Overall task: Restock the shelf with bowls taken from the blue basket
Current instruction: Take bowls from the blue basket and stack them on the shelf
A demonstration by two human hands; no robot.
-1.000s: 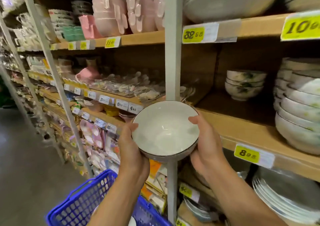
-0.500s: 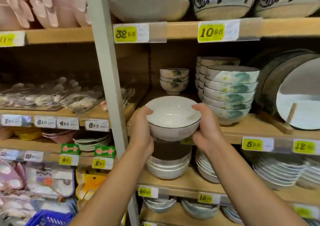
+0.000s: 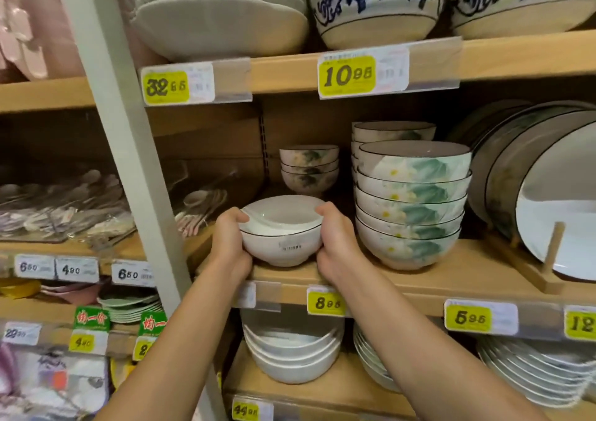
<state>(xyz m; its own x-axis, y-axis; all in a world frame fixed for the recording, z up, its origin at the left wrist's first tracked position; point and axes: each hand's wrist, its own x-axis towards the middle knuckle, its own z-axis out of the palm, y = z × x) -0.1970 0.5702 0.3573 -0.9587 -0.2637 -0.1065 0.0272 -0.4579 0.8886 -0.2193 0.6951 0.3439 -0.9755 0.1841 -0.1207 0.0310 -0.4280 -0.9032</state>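
**White bowl at the near edge of a crowded shelf**

The wooden shelf (image 3: 467, 259) is crowded on the right and offers only a narrow bay on the left.

- **Leaning plates:** The plates (image 3: 554, 208) at far right stand well apart from the hands, so I judge them a small risk.
- **Tall stack:** The tall stack of green-leaf bowls (image 3: 412, 201) is the main danger. It rises just beside the right hand (image 3: 335, 243). A wrist swung right while letting go could knock the stack, and it is high enough to topple.
- **Far stack:** A short stack of three small bowls (image 3: 309, 169) sits at the far side of the bay. Pushing too far in would bring china against china and could chip it.
- **White bowl:** The white dark-rimmed bowl (image 3: 282, 246) sits at the near edge of the shelf, left of the tall stack. Whether its foot has fully settled on the wood cannot be told. If it is released too near the lip, it could tip off towards the person.
- **Grip:** The left hand (image 3: 227, 243) and the right hand clasp the bowl's opposite sides, fingers curled on the wall and thumbs at the rim. If one hand lets go first, the bowl may tilt.

The blue basket is out of view.
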